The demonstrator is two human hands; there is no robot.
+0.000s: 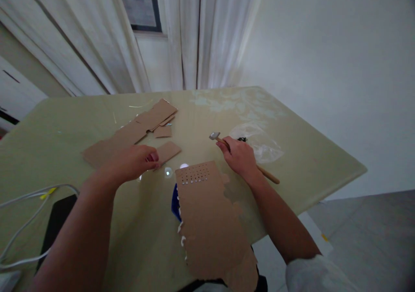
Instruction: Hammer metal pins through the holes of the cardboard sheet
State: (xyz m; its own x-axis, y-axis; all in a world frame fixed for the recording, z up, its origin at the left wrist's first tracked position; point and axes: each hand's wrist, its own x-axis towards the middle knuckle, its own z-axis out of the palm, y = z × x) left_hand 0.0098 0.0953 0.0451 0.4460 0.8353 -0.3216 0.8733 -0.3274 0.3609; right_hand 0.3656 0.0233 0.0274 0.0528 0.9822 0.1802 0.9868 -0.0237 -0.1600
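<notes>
My right hand (239, 157) is wrapped round the wooden handle of a small hammer (269, 174), whose metal head sticks out to the left past my thumb. Over the table, my left hand (138, 162) has its fingers curled together; whatever they may pinch is hidden. Its fingertips are beside the near corner of a small cardboard piece (170, 150), and contact is unclear. Between my hands lies a long cardboard sheet (210, 223) with rows of small holes at its far end and several white dots along the lowest row. A blue object (175, 203) shows partly under its left edge.
Larger cardboard strips (129, 129) lie at the back left. A clear plastic bag (264, 142) with small black items (242, 139) is beyond my right hand. White cables (24, 229) and a dark flat device (56, 218) are at the left of the table (308, 162).
</notes>
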